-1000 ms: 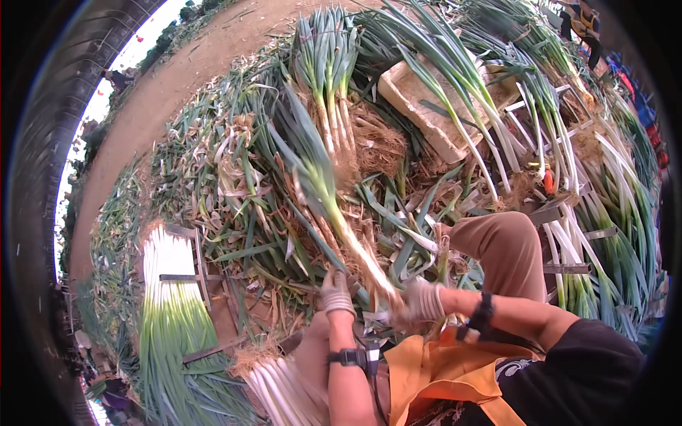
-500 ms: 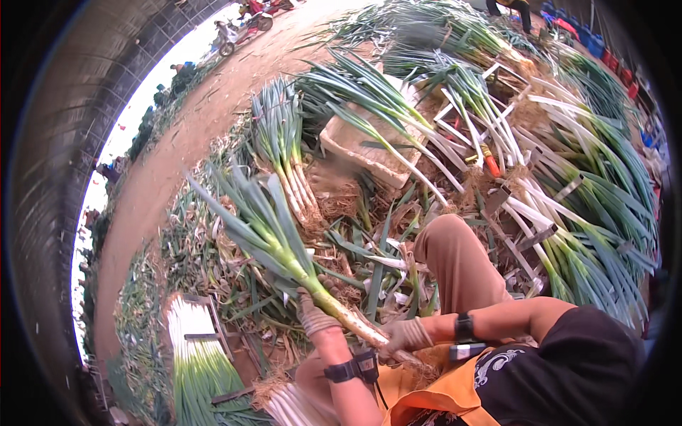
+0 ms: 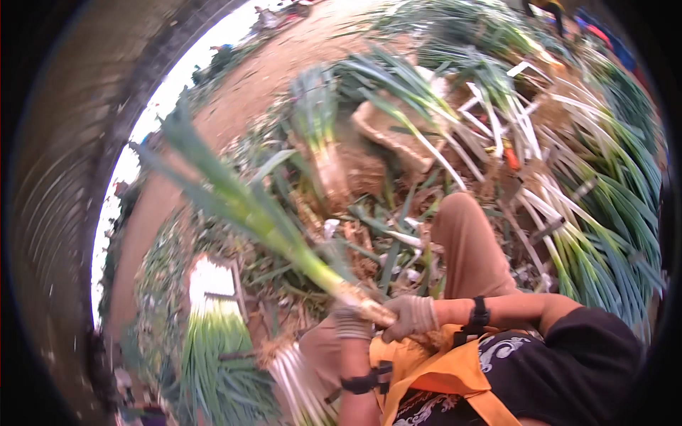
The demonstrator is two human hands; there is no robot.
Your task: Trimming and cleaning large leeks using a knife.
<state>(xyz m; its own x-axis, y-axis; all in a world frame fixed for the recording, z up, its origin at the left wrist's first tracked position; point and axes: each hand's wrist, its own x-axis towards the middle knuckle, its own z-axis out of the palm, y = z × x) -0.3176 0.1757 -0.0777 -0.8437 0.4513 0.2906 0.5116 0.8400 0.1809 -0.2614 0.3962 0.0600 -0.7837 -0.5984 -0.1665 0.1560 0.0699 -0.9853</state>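
A long green onion [image 3: 302,255] slants across the middle, its blurred leaves pointing up left and its brownish root end near my lap. My gloved right hand [image 3: 413,317] is closed around the root end. Against the lower stem lies my gloved left hand [image 3: 352,324]; its fingers are partly behind the stem and smeared by motion, so their grip is unclear. Below, beside my left knee, white stems of a green onion bundle [image 3: 297,380] lie with their roots toward me. Further left, another bundle of green onions [image 3: 213,334] rests in a metal frame [image 3: 240,291].
Loose leaves and peelings [image 3: 284,284] cover the ground ahead. A bundle of green onions [image 3: 320,142] stands beyond, beside a pale foam box [image 3: 380,135]. Large piles of green onions [image 3: 604,206] spread along the right. An orange-handled tool [image 3: 511,157] lies among them. My bent knee [image 3: 462,220] rises centrally.
My left hand has shifted right and down along the stem toward the root end. The onion's leaves have swung up and left. The whole view has turned slightly.
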